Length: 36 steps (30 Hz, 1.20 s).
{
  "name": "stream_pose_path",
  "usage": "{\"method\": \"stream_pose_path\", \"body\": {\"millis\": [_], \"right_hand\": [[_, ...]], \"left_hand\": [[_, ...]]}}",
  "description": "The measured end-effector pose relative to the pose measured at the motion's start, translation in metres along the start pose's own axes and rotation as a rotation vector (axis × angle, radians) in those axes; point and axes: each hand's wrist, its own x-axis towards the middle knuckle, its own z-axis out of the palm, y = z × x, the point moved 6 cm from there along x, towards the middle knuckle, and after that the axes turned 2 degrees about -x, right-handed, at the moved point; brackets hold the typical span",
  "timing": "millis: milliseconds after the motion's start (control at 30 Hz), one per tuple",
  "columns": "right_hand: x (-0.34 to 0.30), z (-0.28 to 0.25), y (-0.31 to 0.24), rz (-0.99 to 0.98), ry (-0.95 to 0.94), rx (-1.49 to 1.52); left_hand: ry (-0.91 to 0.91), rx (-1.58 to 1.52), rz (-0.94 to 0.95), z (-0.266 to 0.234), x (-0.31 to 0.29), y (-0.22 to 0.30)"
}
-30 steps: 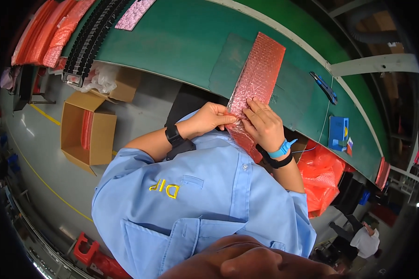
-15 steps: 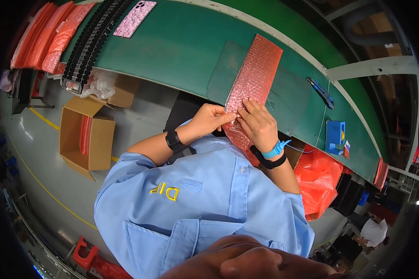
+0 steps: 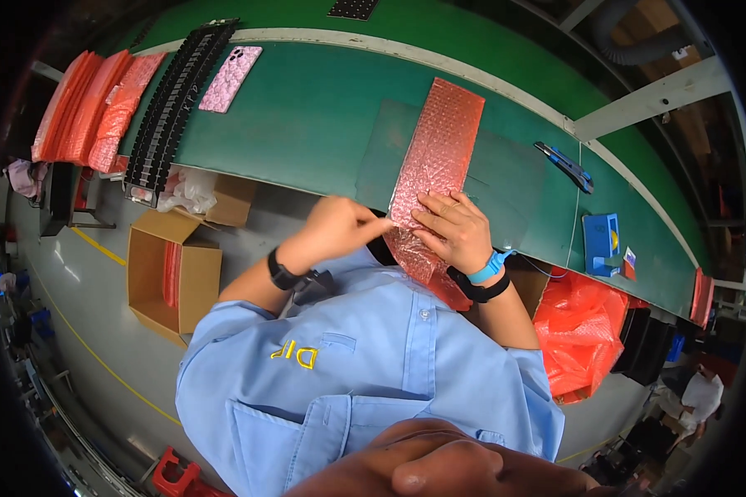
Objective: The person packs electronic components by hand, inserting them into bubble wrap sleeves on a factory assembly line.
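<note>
A long red bubble-wrap piece (image 3: pixel 441 137) lies slantwise on the green worktop, its near end hanging over the front edge toward my lap. Pressed flat on its lower part is my right hand (image 3: pixel 457 234), fingers stretched out. My left hand (image 3: pixel 340 225) is closed in a pinch, its fingertips reaching the wrap's left edge. Whatever sits between those fingertips is too small to make out. Beneath the wrap is a thin clear sheet (image 3: pixel 514 178) on the worktop.
On the worktop lie a blue box cutter (image 3: pixel 565 167), a blue holder (image 3: pixel 601 243), a pink patterned phone (image 3: pixel 230 79) and a black slotted rail (image 3: pixel 176 108). Red bubble-wrap stacks (image 3: pixel 83 108) stand far left. Below are an open carton (image 3: pixel 199 286) and a red plastic bag (image 3: pixel 578 335).
My left hand has drawn back leftward from the wrap, its fingertips now at the edge. My right hand stays on the wrap. The whole view has shifted slightly.
</note>
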Motion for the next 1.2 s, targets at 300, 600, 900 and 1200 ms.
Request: {"method": "stream_pose_path", "body": {"millis": [300,600,900,1200], "right_hand": [[-0.004,-0.003,0.0,-0.042,0.085,0.027],[-0.007,0.002,0.001,-0.023,0.08,0.097],[-0.002,-0.007,0.006,0.02,0.019,0.175],[-0.002,-0.002,0.019,0.09,-0.01,0.23]], "left_hand": [[0.405,0.462,-0.131,-0.148,0.207,-0.042],[0.298,0.626,-0.487,-0.144,0.336,-0.098],[0.356,0.099,-0.444,-0.165,0.332,-0.104],[-0.3,-1.166,-0.176,-0.047,0.084,0.042]]}}
